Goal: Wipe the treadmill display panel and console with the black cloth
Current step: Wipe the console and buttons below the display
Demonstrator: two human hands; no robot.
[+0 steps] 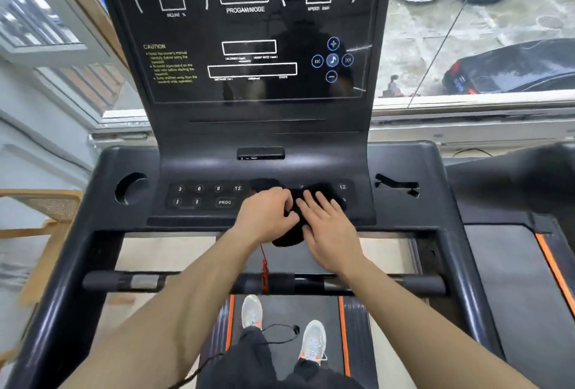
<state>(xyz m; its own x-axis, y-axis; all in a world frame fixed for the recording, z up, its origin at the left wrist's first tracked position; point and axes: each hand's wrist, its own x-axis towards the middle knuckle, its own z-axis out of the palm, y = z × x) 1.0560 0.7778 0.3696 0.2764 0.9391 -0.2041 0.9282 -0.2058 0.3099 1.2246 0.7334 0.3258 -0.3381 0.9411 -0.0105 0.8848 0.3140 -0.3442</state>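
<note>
Console keys (208, 195) left of the hands (298, 217) lie open; the upright display panel (249, 46) blocks beyond.

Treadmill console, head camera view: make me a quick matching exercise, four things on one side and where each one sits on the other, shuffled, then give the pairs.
Things:
1. black cloth
2. round cup hole
3. PROG button
4. music button cluster

Places:
A. far left of the console
B. right side of the upright display panel
C. under both hands
D. left keypad, bottom row

Pairs: 1-C, 2-A, 3-D, 4-B
</note>
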